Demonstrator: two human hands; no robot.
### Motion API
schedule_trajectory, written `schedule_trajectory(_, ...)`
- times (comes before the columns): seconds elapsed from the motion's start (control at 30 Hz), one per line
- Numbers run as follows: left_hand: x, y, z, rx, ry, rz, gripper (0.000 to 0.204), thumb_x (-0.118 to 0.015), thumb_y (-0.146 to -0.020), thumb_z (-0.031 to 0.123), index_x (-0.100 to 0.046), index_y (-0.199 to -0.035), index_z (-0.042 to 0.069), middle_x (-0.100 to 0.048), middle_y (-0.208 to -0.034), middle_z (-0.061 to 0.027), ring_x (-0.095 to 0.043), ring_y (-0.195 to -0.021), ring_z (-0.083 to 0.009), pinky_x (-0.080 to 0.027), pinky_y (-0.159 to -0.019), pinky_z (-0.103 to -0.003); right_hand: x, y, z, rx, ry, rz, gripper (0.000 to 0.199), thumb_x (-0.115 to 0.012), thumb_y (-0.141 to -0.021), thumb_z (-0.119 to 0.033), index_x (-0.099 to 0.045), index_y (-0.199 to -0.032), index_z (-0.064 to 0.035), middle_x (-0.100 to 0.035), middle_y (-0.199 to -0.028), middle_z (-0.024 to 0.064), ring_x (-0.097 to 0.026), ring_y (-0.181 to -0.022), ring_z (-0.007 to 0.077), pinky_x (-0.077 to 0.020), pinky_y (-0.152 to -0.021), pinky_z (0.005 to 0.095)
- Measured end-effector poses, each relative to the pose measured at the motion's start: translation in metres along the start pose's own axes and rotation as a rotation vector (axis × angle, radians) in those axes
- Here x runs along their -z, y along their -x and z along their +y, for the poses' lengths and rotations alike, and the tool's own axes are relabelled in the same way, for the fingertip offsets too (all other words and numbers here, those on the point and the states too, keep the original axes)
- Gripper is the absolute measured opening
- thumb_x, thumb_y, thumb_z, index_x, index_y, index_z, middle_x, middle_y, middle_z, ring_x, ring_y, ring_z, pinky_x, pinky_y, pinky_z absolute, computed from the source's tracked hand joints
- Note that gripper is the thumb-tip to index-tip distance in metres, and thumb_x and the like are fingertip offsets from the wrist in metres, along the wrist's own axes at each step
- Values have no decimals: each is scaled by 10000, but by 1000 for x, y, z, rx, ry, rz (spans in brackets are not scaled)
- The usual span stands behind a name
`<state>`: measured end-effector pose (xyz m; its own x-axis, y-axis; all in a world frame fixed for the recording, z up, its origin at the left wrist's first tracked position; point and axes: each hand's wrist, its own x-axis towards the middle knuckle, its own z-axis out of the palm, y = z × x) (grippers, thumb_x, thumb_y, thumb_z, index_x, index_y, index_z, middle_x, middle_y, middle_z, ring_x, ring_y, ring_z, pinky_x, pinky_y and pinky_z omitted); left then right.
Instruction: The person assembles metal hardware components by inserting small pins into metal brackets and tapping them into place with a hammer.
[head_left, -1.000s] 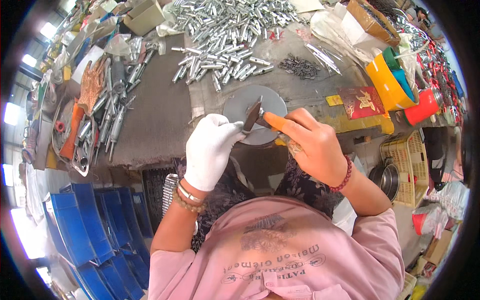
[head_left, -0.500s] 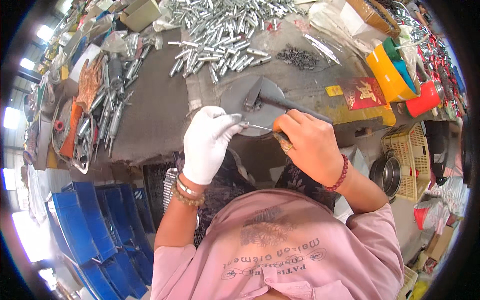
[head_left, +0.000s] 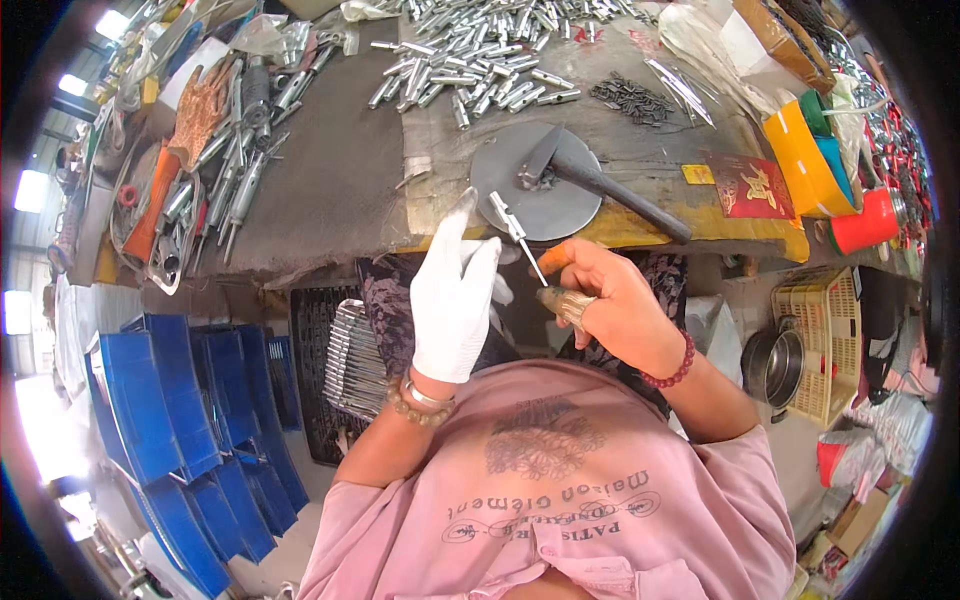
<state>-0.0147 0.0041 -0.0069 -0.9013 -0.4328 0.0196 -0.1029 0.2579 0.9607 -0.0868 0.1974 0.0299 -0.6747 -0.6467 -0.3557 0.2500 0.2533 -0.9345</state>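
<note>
Above the near edge of the tabletop (head_left: 320, 190), I had the metal piece (head_left: 508, 217) held slantwise, its thick silver end up and to the left, its thin shank running down to the right hand (head_left: 622, 308). That hand's grip was closed on the shank at the thumb and fingers, the thumb wearing a brownish wrap. On its wrist sat a dark red bead bracelet (head_left: 676, 366). The left hand (head_left: 450, 310), in a white glove, had its grip released: the forefinger pointed up, the other fingers loosely bent, near the piece but apart from it.

Behind the piece lay a round grey plate (head_left: 497, 150); from so far off I could not tell whether the thick end touched it. A hammer (head_left: 630, 203) rested with its head on the plate and its handle reaching across the tabletop to the right. Farther back I saw a broad heap of silver metal parts (head_left: 470, 78), and to the right of it a small pile of dark pieces (head_left: 632, 98) and some thin bright rods (head_left: 683, 92). A red packet (head_left: 748, 187) lay nearer the right edge, beside a yellow container (head_left: 793, 155). On the left side were jumbled tools (head_left: 237, 190). Lower down, I made out blue bins (head_left: 150, 400) at the left, and at the right a pale yellow crate (head_left: 845, 335) with a metal bowl (head_left: 785, 365) beside it.
</note>
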Motion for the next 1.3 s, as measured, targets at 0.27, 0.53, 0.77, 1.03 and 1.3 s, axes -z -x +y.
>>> schedule_trajectory(0.27, 8, 13, 13, 227, 403, -11, 616, -657, -1056, 150, -427, -1609, 5, -774, -1051, -84, -565, -662, -33, -440, -556, -183, -31, 1, 9, 14, 11, -21, 319, -647, -930, 59, -630, -1242, -5, -589, -785, 16, -560, -628, 77, -458, -538, 269)
schedule_trajectory(0.53, 53, 35, -24, 132, 482, 158, 632, -735, -987, 108, -487, -1561, 14, -743, -931, -57, -564, -650, -61, -443, -559, -228, -13, -11, 11, 336, 276, 208, 428, -639, -1018, 38, -623, -1441, -22, -704, -1009, 55, -641, -750, 89, -543, -671, 232)
schedule_trajectory(0.77, 152, 121, -134, 506, -80, 668, 663, -754, -930, 197, -554, -1536, 14, -785, -1038, -116, -726, -876, -158, -576, -772, -321, 11, -36, 14, 378, 301, 326, 457, -522, -1022, 37, -645, -1456, -39, -686, -991, 61, -567, -680, 73, -468, -627, 207)
schedule_trajectory(1.03, 226, 218, -277, 849, -89, 863, 603, -772, -945, 127, -583, -1493, -39, -752, -990, -97, -693, -809, -142, -545, -700, -293, 6, -37, 12, 386, 296, 348, 486, -472, -1009, 26, -646, -1458, -37, -668, -981, 63, -576, -686, 78, -465, -611, 208)
schedule_trajectory(1.3, 229, 225, -329, 816, -179, 753, 579, -766, -956, 150, -596, -1469, -60, -763, -1089, -166, -734, -963, -225, -568, -895, -354, 7, -35, 19, 390, 261, 355, 469, -474, -1022, 3, -645, -1457, -39, -679, -995, 68, -577, -672, 79, -465, -605, 208)
